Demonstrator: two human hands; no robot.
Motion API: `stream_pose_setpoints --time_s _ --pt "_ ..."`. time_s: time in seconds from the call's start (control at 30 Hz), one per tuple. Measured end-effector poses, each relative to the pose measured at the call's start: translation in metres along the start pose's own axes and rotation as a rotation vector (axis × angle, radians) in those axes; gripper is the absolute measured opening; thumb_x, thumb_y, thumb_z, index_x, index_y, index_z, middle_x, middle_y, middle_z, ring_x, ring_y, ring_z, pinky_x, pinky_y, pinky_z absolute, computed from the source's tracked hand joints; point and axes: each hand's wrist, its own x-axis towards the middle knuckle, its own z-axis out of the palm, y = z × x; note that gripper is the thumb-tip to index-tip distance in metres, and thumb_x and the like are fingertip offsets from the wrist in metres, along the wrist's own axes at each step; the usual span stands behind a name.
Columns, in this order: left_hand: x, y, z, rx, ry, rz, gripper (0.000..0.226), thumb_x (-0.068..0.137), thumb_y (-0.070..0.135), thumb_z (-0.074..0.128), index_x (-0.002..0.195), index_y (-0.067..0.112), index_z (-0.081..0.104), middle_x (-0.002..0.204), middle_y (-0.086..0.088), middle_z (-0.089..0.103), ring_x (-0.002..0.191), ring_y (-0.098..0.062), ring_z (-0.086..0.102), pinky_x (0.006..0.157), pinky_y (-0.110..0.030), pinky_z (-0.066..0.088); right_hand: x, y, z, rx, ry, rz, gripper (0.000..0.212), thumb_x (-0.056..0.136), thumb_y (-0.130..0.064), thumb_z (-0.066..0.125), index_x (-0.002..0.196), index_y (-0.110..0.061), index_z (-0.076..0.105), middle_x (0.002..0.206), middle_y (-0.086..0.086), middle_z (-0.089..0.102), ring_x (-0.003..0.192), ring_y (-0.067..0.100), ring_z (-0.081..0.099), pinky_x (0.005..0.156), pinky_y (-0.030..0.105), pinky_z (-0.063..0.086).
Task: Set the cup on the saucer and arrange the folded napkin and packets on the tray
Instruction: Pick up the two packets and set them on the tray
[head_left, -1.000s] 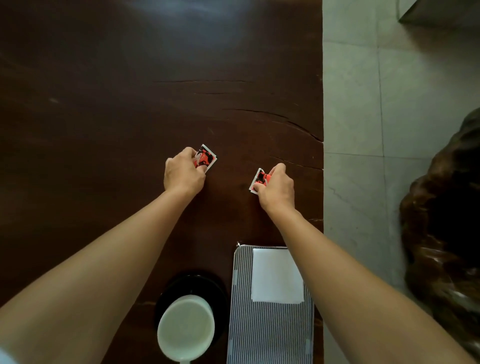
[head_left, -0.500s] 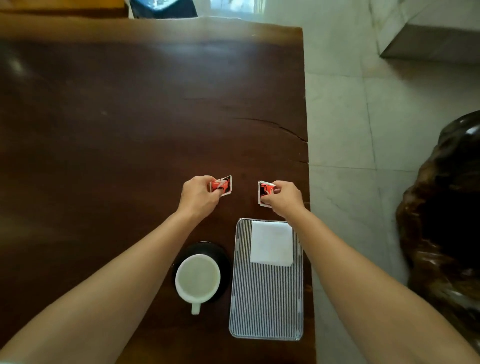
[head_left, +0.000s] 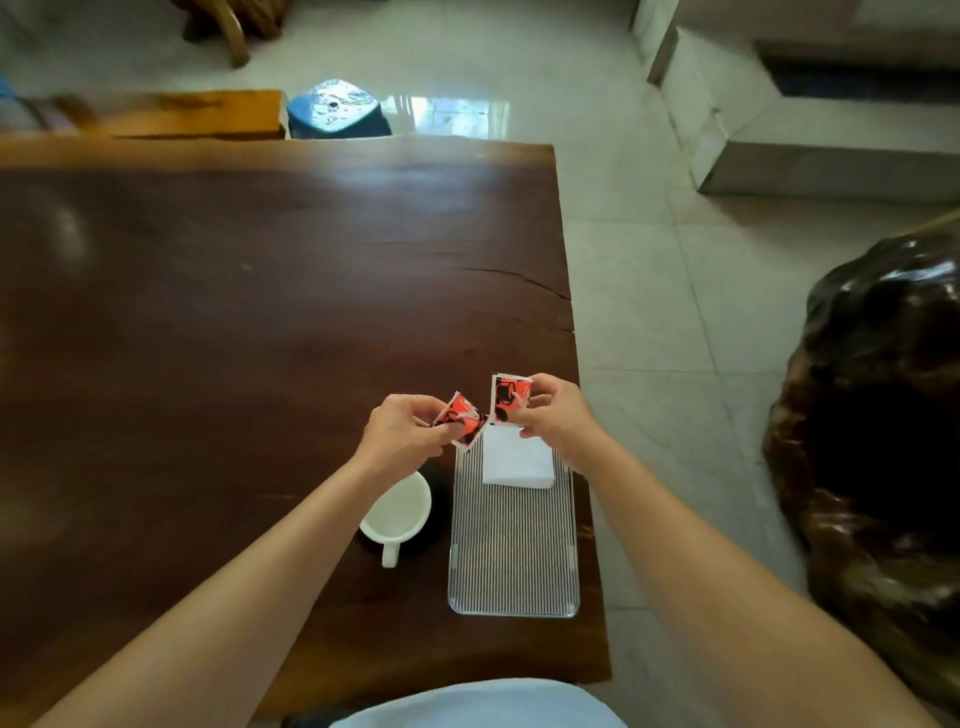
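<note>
The left hand (head_left: 402, 434) is what I see first on the head camera: thumb and curled fingers pinch 1 small red-and-black paper packet (head_left: 462, 415), tilted like a diamond. Its lower corner hangs over the far left corner of the clear ribbed rectangular plastic tray (head_left: 511, 561). The right hand (head_left: 553, 415) pinches a 2nd red-and-black paper packet (head_left: 509, 399) by its right edge and holds it upright. That packet hangs just above the far edge of the folded white paper napkin (head_left: 517, 460). The 2 packets sit between the hands, corners very close. I cannot tell whether they touch.

The napkin lies flat on the far end of the tray, and the tray's near part is bare. The tray rests near the right edge of the dark brown wooden table (head_left: 234, 312).

Just left of the tray, the white ceramic cup (head_left: 397, 506) stands on the round black saucer (head_left: 439, 514), its handle pointing toward me. The left forearm crosses over part of the cup.

Beyond the table's far edge I see a shiny blue stool (head_left: 337, 109) on the pale tiled floor (head_left: 639, 291).
</note>
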Motion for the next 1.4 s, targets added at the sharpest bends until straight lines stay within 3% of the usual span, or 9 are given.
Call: stream_pose_setpoints --time_s 0.17,0.3,0.47,0.63,0.77,0.97,1.13,1.3,1.4 --pt "-0.022 0.002 0.001 -0.074 -0.034 -0.036 0.014 0.078 0.028 0.085 0.081 0.016 0.078 0.075 0.0 0.077 0.079 -0.02 0.074 0.071 -0.034 0.059 -0.034 -0.013 0.007 0.01 -0.239 -0.04 0.02 0.09 -0.006 0.07 0.106 -0.016 0.068 0.097 0.007 0.073 0.088 0.02 0.071 0.063 0.023 0.055" --pt "-0.036 0.0 0.008 -0.409 -0.047 -0.146 0.018 0.082 0.016 0.081 0.086 0.004 0.069 0.085 -0.01 0.078 0.085 -0.029 0.076 0.07 -0.036 0.061 -0.056 -0.012 0.016 0.142 -0.362 0.024 0.026 0.098 0.0 0.053 0.115 -0.013 0.067 0.107 0.01 0.072 0.097 0.023 0.072 0.072 0.028 0.059" --pt "-0.052 -0.012 0.03 -0.553 0.13 -0.246 0.028 0.078 0.009 0.085 0.08 0.007 0.056 0.088 -0.017 0.072 0.082 -0.031 0.076 0.065 -0.039 0.061 -0.078 0.0 0.029 0.39 -0.443 0.065 0.025 0.094 -0.002 0.057 0.116 -0.007 0.067 0.109 0.015 0.071 0.097 0.026 0.071 0.08 0.035 0.057" --pt "-0.062 -0.019 0.051 -0.725 -0.035 -0.372 0.046 0.071 0.017 0.087 0.11 0.002 0.067 0.104 -0.02 0.074 0.094 -0.031 0.075 0.087 -0.051 0.06 -0.097 0.026 0.038 0.294 -0.292 0.023 0.053 0.077 -0.005 0.083 0.124 -0.012 0.06 0.115 0.012 0.069 0.104 0.028 0.07 0.083 0.038 0.061" --pt "-0.068 -0.022 0.063 -0.719 -0.206 -0.367 0.042 0.069 0.031 0.085 0.099 0.003 0.077 0.102 -0.017 0.077 0.091 -0.024 0.075 0.074 -0.035 0.062 -0.102 0.049 0.034 0.281 -0.202 0.029 0.046 0.076 -0.011 0.086 0.118 -0.015 0.066 0.109 0.007 0.072 0.102 0.025 0.071 0.085 0.043 0.061" --pt "-0.071 -0.029 0.072 -0.562 -0.304 -0.365 0.012 0.089 0.022 0.074 0.091 0.011 0.078 0.097 -0.01 0.076 0.088 -0.017 0.071 0.067 -0.026 0.055 -0.108 0.065 0.013 0.11 -0.277 -0.026 0.025 0.085 -0.019 0.078 0.108 -0.024 0.07 0.098 -0.002 0.075 0.093 0.017 0.074 0.077 0.036 0.063" --pt "-0.071 -0.028 0.075 -0.41 -0.248 -0.287 0.009 0.091 0.02 0.072 0.099 0.016 0.075 0.094 -0.007 0.078 0.09 -0.022 0.075 0.07 -0.029 0.057 -0.108 0.071 0.008 0.135 -0.129 0.105 0.056 0.077 -0.015 0.086 0.126 -0.019 0.058 0.111 0.008 0.069 0.092 0.022 0.074 0.07 0.034 0.063" --pt "-0.07 -0.033 0.073 -0.41 -0.214 -0.322 0.021 0.083 0.014 0.081 0.101 0.02 0.072 0.085 -0.003 0.078 0.079 -0.016 0.076 0.068 -0.027 0.059 -0.115 0.083 0.013 0.545 -0.006 0.226 0.015 0.088 -0.013 0.074 0.102 -0.01 0.072 0.1 0.014 0.075 0.088 0.028 0.076 0.067 0.034 0.061" --pt "-0.073 -0.041 0.077 -0.446 -0.228 -0.352 0.019 0.086 0.023 0.078 0.104 0.018 0.073 0.091 -0.004 0.079 0.088 -0.02 0.075 0.075 -0.032 0.059 -0.116 0.089 0.014 0.466 0.003 0.253 0.012 0.092 -0.014 0.069 0.104 -0.01 0.071 0.1 0.013 0.076 0.09 0.028 0.075 0.067 0.034 0.06"
